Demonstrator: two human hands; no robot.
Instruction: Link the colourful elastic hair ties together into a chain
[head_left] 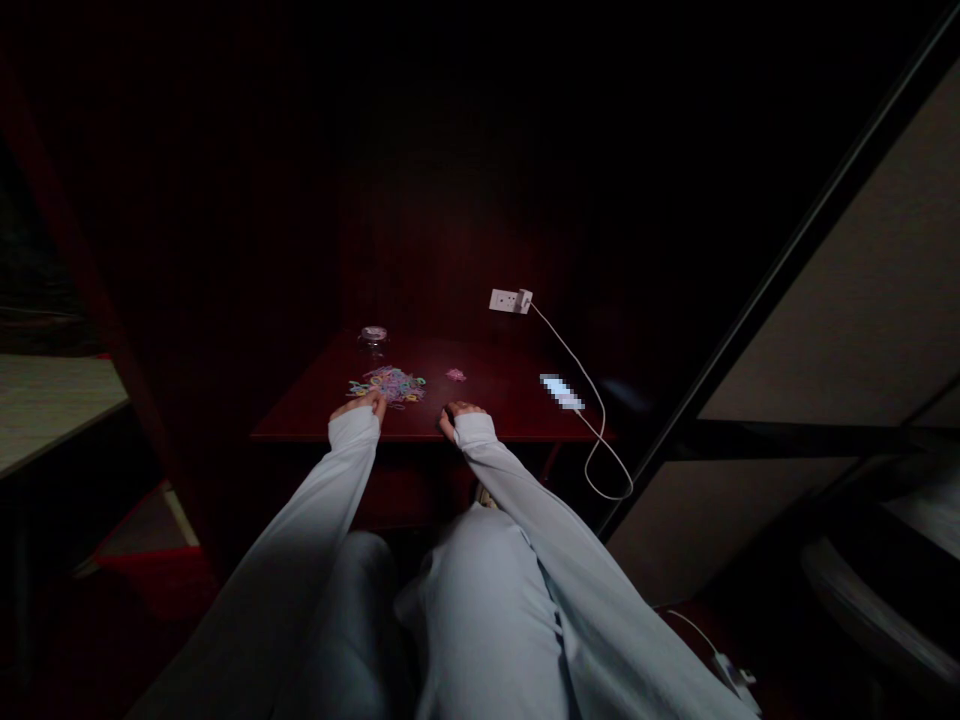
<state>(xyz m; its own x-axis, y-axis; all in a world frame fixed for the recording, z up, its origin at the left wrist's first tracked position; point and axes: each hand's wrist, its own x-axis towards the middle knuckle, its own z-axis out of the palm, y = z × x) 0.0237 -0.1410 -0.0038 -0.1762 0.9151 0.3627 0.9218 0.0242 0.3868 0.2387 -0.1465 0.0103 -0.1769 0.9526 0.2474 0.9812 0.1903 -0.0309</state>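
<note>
A loose pile of small, many-coloured loops (397, 382), like little elastic bands, lies on the left part of the dark red table. At its near edge is my left hand (366, 403), fingers pinched together against the loops; what lies between the fingertips is hidden. My right hand (459, 415) rests at the table's front edge with curled fingers, and any content is too dark to make out. A small pink cluster (456, 375) sits just beyond it. Behind the pile stands a clear round container (373, 338).
On the table's right lies a phone (561, 391) with a blurred, lit screen. Its white cable (581, 366) loops past the table edge and up to a charger in the wall socket (510, 300). A red bin (154, 560) stands on the floor at left.
</note>
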